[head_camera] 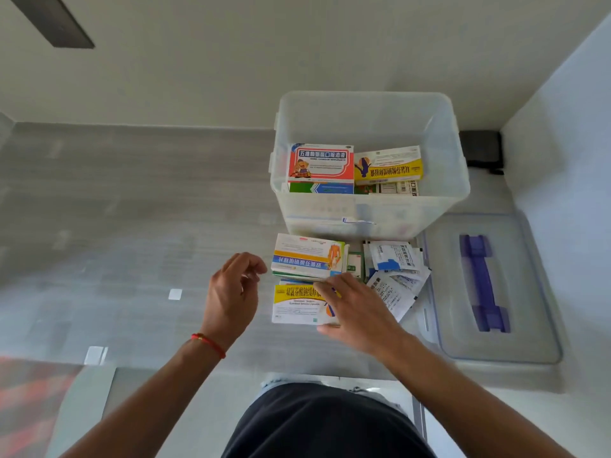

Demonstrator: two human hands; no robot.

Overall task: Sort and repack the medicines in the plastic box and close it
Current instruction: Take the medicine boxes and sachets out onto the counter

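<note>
Seen from above on a grey wood-grain tabletop point(132, 200): a clear, lidless plastic storage box point(370, 213) standing toward the far right corner, against a pale wall. Packed inside, a red-and-white carton with a cartoon child point(320, 165) on the left and a yellow-and-white carton point(388, 165) on the right, both lying on top of further packs, partly hidden.

Just in front of the box, a short stack topped by a white carton with blue and yellow bands point(305, 256). Nearer still, touching that stack, a flat yellow-and-white capsule carton point(296, 304). To the right of the stack, a small green-and-white pack point(355, 264), then a loose heap of white and blue sachets point(395, 276) spilling toward the right edge.

Along the right edge, beside the sachets, the box's clear lid with a purple handle point(482, 285), lying flat.

Right hand point(353, 304) laid over the right end of the capsule carton, fingers stretched across its top and thumb at its near edge; whether gripping or merely resting cannot be told. Left hand point(231, 292), a red string bracelet point(210, 343) at the wrist, hovering just left of the stack, fingers loosely curled, holding nothing.

At the near edge, dark clothing of the person point(324, 424). Two small white paper scraps point(175, 294) well apart on the left half of the tabletop.
</note>
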